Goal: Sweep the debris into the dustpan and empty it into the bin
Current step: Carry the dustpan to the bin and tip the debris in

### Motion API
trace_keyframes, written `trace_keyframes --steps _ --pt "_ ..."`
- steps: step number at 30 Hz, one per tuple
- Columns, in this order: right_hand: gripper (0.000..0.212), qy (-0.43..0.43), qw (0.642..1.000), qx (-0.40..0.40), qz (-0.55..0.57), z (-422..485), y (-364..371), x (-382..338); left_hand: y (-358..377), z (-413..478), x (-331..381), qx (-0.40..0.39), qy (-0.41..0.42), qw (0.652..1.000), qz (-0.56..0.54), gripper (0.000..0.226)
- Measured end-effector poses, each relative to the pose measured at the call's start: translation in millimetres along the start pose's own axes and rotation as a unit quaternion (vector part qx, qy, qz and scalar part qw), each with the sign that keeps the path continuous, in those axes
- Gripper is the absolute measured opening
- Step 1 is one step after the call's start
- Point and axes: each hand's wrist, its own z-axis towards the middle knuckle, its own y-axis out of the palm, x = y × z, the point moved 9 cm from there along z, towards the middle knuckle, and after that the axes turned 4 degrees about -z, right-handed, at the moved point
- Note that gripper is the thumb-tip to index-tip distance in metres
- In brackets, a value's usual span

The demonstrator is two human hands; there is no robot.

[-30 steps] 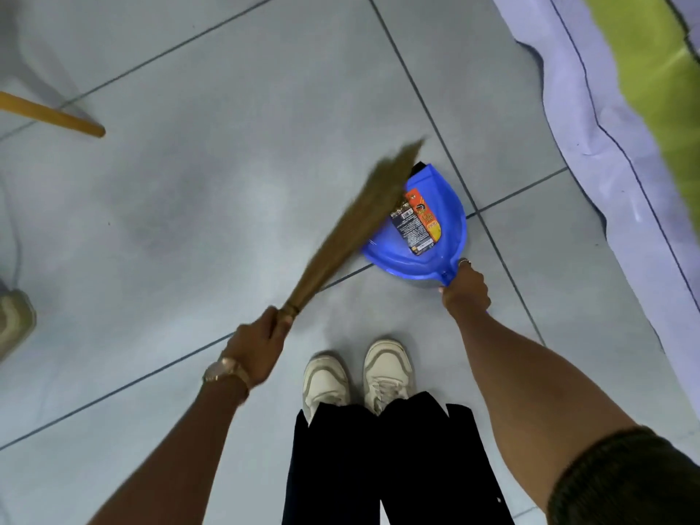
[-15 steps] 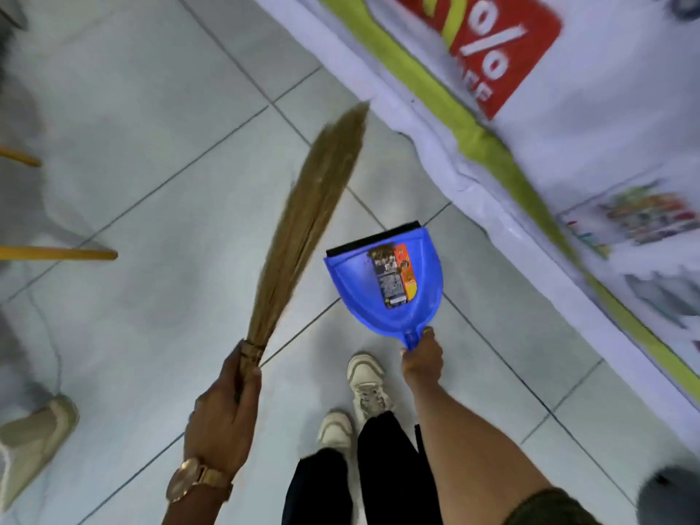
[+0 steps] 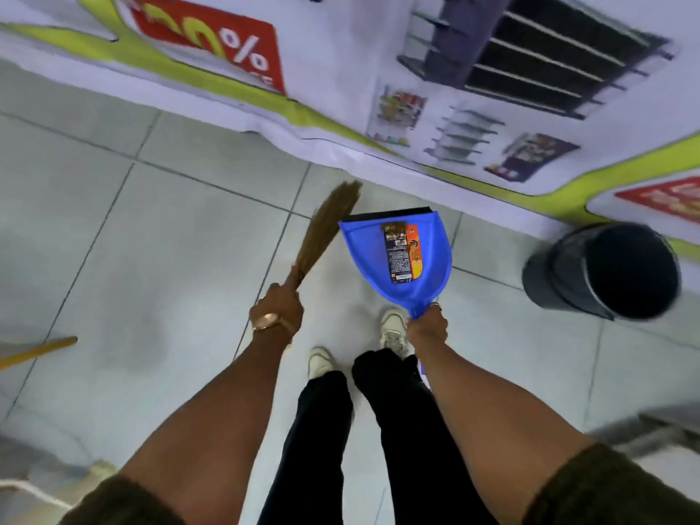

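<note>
- Head view: the left hand (image 3: 279, 302) has its fingers wrapped round the base of a straw broom (image 3: 325, 229), bristles angled up and away.
- The right hand (image 3: 427, 323) is clamped on the handle of the blue dustpan (image 3: 401, 255), held above the tiled floor (image 3: 159, 240) just beside the broom.
- A dark bin (image 3: 602, 272) stands to the right, near a printed banner (image 3: 435, 81).

Blue dustpan (image 3: 401, 255) with orange-black label (image 3: 402, 253), straw-brown broom (image 3: 325, 225), dark grey bin (image 3: 602, 270), pale grey tiles (image 3: 151, 240)

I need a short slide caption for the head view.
Left hand holds broom, right hand holds blue dustpan near dark bin.
</note>
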Motion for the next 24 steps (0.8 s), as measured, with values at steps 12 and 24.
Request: trace_keyframes --steps 12,24 --pt "0.040 0.130 0.984 0.039 0.114 95 -161 147 121 -23 312 -0.103 0.177 0.945 0.255 0.060" --pt "0.045 0.159 0.985 -0.018 0.059 246 -321 249 217 -55 466 -0.114 0.200 0.919 0.319 0.060"
